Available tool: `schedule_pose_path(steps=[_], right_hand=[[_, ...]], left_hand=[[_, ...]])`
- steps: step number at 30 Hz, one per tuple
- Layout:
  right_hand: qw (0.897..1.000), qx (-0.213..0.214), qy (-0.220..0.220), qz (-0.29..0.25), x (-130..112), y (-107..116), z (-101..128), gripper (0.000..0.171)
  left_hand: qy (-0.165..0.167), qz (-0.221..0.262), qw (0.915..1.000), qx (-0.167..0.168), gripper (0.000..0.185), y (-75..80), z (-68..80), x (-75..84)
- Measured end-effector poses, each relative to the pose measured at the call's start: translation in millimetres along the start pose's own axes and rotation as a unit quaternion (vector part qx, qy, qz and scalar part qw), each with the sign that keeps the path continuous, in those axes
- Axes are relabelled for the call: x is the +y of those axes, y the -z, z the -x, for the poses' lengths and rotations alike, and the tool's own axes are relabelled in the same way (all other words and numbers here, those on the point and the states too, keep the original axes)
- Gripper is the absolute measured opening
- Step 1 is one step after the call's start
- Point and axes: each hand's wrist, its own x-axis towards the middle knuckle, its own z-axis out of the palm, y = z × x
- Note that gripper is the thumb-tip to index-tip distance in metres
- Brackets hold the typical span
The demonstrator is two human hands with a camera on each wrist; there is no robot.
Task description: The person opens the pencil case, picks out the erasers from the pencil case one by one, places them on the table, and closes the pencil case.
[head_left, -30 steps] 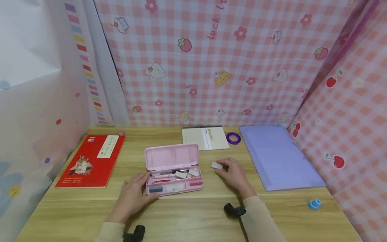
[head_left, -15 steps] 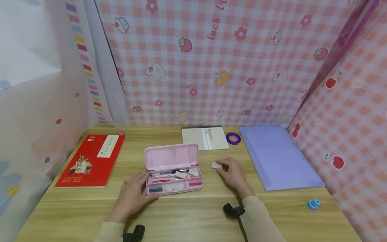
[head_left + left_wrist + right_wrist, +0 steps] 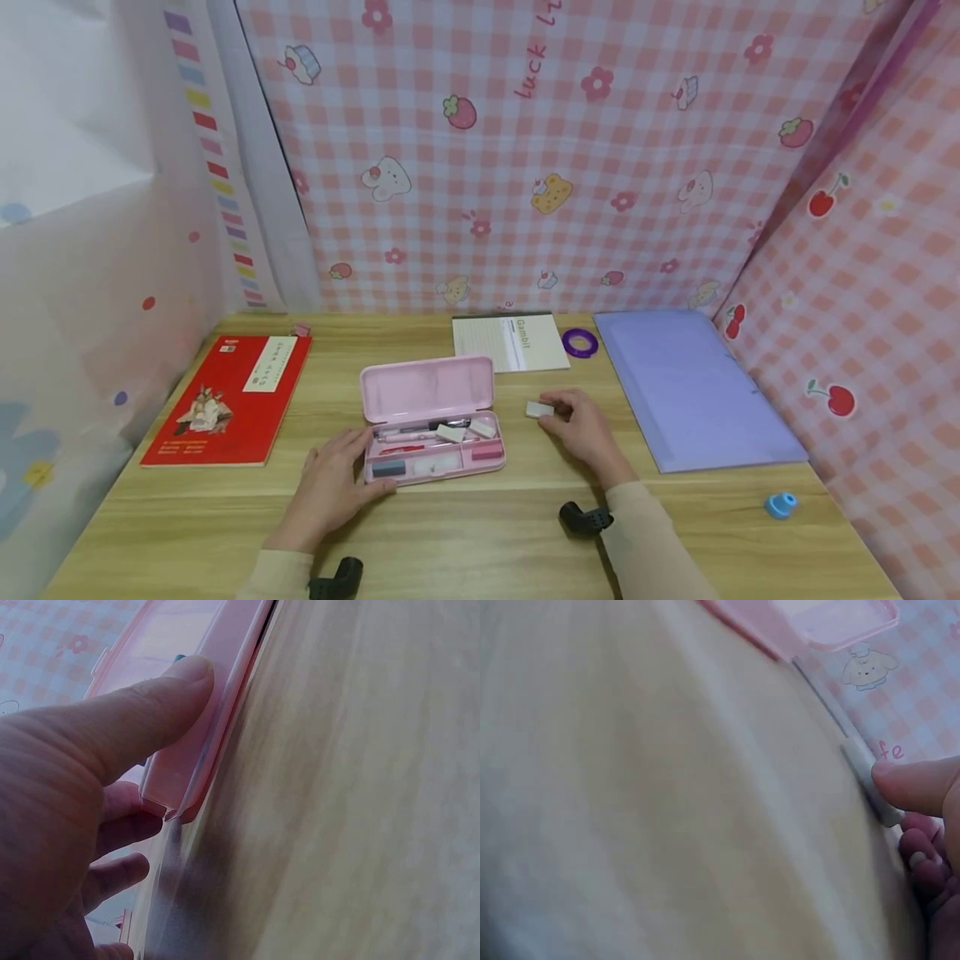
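A pink pencil case (image 3: 431, 421) lies open mid-worktop, erasers already inside. The left hand (image 3: 330, 492) steadies its near corner, fingers relaxed; the right hand (image 3: 581, 429) pinches one white eraser (image 3: 538, 409) outside it, not yet lifted.

An open pink plastic pencil case (image 3: 431, 421) lies in the middle of the pale wooden desk (image 3: 480, 533), its lid standing up behind the tray. The left hand (image 3: 330, 487) rests against the tray's near left corner, thumb on its rim. Just right of the case lies a small white rectangular eraser (image 3: 537, 409), with the right hand (image 3: 581, 429) touching it from the right. Left of the case lies a red softcover book (image 3: 228, 400). Behind the case lies a white paper notepad (image 3: 510, 342), with a purple tape ring (image 3: 580, 342) just right of it. A lilac plastic folder (image 3: 690, 387) lies at the right, and a small blue round sharpener (image 3: 780, 504) nearer, before it.
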Motion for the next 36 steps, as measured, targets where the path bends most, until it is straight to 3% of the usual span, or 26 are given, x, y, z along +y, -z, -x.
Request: schedule_pose_path(steps=[5,10,20,25,36], right_hand=[[1.000,-0.011,0.010,0.011,-7,10,0,0.035],[0.994,-0.052,0.062,0.066,-44,14,4,0.033],[0.968,-0.160,0.164,0.107,-117,-33,9,0.028],[0.954,-0.163,0.190,0.164,-127,-55,5,0.025],[0.946,-0.177,0.188,0.194,-131,-71,-1,0.026]], left_hand=[[-0.007,0.003,1.0000,0.004,0.099,-2.1,-0.1,1.8],[-0.003,0.007,1.0000,0.003,0.099,-1.9,0.1,3.1],[0.001,0.006,1.0000,-0.002,0.099,0.4,-0.9,2.0],[-0.002,0.007,1.0000,-0.003,0.099,0.0,-0.8,0.6],[0.003,0.010,0.9999,-0.007,0.098,0.0,-0.2,-1.4]])
